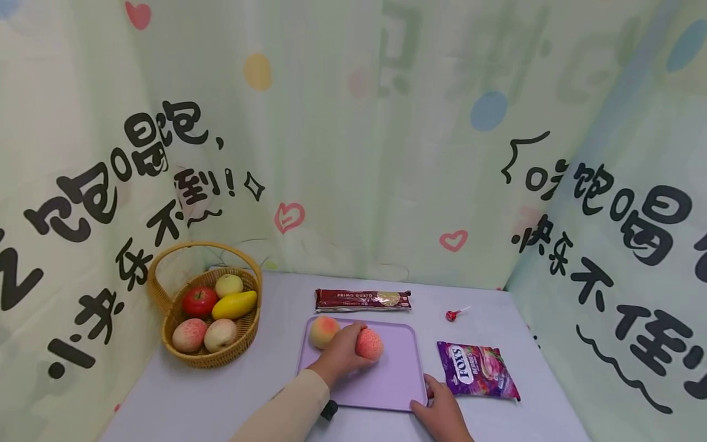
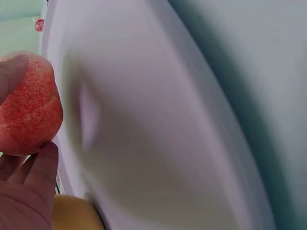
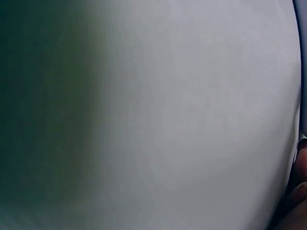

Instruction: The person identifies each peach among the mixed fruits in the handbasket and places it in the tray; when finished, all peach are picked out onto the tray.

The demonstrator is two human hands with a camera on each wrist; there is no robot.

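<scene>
My left hand (image 1: 341,355) grips a pinkish-red peach (image 1: 370,345) over the lilac tray (image 1: 386,383). In the left wrist view, the thumb and fingers lie on opposite sides of this peach (image 2: 33,108). A yellow-orange peach (image 1: 323,332) sits in the tray's far left corner, just behind the left hand. At the near right corner, my right hand (image 1: 443,410) holds the tray's edge between thumb and fingers. Only some fingertips (image 3: 301,167) of that hand show at the edge of the right wrist view.
A wicker basket (image 1: 254,328) of several fruits stands on the left. Behind the tray lies a dark red spaghetti pack (image 1: 361,300). To the right are a red lollipop (image 1: 452,315) and a purple candy bag (image 1: 479,371). Printed curtains (image 1: 342,153) enclose the table.
</scene>
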